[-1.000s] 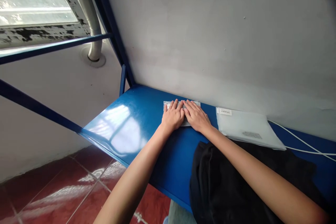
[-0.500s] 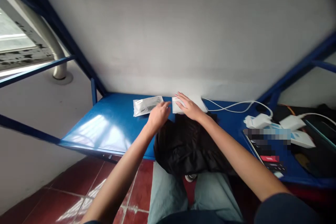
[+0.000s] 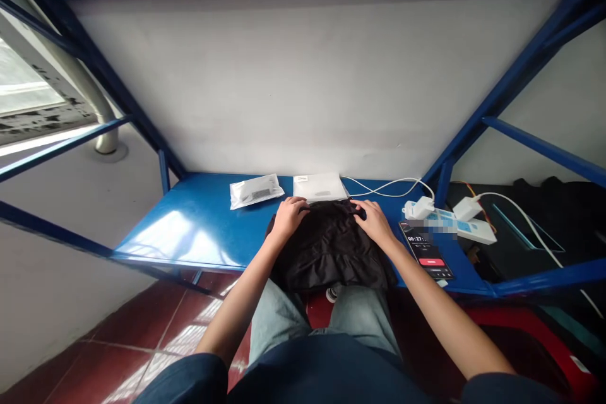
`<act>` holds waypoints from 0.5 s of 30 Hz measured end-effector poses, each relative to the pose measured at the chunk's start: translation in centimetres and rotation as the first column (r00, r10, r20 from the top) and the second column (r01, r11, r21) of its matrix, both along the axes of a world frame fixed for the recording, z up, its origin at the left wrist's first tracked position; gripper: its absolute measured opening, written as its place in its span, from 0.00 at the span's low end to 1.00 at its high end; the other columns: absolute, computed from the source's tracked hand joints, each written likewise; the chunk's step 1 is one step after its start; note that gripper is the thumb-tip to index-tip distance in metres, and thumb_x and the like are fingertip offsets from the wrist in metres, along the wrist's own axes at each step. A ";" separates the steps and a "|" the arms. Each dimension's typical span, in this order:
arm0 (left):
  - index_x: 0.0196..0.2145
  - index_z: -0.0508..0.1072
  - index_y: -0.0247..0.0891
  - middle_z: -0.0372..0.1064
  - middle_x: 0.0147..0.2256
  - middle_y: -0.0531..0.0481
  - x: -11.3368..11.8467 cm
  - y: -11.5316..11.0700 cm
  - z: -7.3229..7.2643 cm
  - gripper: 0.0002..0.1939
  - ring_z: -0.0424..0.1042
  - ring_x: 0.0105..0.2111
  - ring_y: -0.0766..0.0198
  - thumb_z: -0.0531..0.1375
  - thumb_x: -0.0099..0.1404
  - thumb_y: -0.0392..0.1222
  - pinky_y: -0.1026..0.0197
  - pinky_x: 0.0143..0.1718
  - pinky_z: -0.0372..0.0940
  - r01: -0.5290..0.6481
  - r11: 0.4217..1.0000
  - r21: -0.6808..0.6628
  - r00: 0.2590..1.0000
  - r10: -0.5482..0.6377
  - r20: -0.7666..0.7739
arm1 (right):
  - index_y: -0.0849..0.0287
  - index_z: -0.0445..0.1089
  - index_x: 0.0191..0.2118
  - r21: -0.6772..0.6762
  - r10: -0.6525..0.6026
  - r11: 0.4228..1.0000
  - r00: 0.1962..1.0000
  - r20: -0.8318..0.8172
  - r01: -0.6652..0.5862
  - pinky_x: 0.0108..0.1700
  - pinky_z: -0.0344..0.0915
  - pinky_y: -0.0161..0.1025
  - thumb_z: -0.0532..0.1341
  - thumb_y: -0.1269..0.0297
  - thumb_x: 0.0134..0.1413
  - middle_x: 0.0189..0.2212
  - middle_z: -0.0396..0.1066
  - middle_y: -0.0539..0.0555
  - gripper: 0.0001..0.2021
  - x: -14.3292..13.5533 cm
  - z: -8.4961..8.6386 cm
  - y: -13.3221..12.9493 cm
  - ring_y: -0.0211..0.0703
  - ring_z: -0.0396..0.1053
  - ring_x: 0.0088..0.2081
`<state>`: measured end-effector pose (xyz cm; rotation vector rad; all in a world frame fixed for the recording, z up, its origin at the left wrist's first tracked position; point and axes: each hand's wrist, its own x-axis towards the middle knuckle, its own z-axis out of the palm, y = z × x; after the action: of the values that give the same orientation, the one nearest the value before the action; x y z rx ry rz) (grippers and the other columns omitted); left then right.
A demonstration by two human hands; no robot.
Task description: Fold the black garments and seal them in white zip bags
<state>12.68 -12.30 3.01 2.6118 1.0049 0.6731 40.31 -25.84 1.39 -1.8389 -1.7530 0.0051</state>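
Note:
A crumpled black cloth (image 3: 331,249), perhaps a garment, lies over the front of the blue board and hangs towards my knees. My left hand (image 3: 290,218) is closed on its far left corner with fingers curled. At the far right corner my right hand (image 3: 373,219) pinches the cloth's edge between thumb and fingers. Just beyond the cloth's far edge rests a flat white packet (image 3: 319,187) with a small label. Left of it, a clear-wrapped white packet (image 3: 256,190) lies on the blue board (image 3: 213,221).
To the right are a phone (image 3: 423,249) with a lit screen and a white power strip (image 3: 468,227) with plugged-in chargers. A white cable (image 3: 383,192) runs along the back. Blue metal bars (image 3: 137,104) frame both sides, against a pale wall (image 3: 307,76).
Both hands have drawn back from the white packets onto the black cloth's far corners. The cloth is spread flatter, and the camera view has shifted.

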 end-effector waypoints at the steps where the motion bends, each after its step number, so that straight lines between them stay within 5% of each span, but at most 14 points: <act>1: 0.45 0.79 0.42 0.76 0.52 0.45 -0.4 -0.2 0.0 0.08 0.73 0.53 0.54 0.62 0.70 0.37 0.53 0.57 0.66 0.030 1.000 0.000 1.000 -0.030 0.004 | 0.59 0.75 0.55 0.011 0.036 0.999 0.999 -0.008 -0.036 0.53 0.69 0.53 0.58 0.72 0.60 0.43 0.75 0.60 0.19 0.0 0.0 -0.5 0.56 0.70 0.47; 7: 0.45 0.79 0.44 0.81 0.45 0.50 -3.5 -1.3 -1.6 0.13 0.79 0.47 0.58 0.61 0.68 0.31 0.55 0.55 0.67 0.171 0.985 0.011 0.985 -0.171 0.001 | 0.52 0.81 0.43 0.003 0.276 0.961 0.961 -0.017 -0.276 0.50 0.72 0.49 0.58 0.73 0.61 0.39 0.78 0.55 0.14 0.2 -1.0 -4.4 0.50 0.74 0.43; 15: 0.44 0.81 0.45 0.81 0.49 0.50 -6.4 -2.6 -3.5 0.11 0.79 0.50 0.58 0.60 0.71 0.34 0.54 0.53 0.68 0.258 0.966 0.032 0.966 -0.258 0.016 | 0.51 0.79 0.49 -0.002 0.341 0.940 0.940 -0.014 -0.341 0.51 0.75 0.46 0.56 0.69 0.68 0.44 0.80 0.55 0.15 1.8 -1.6 -7.8 0.48 0.77 0.47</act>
<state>6.23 -14.95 -0.51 2.6897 0.6356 0.6521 42.13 -33.63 -0.21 -1.5114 -2.0416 0.1575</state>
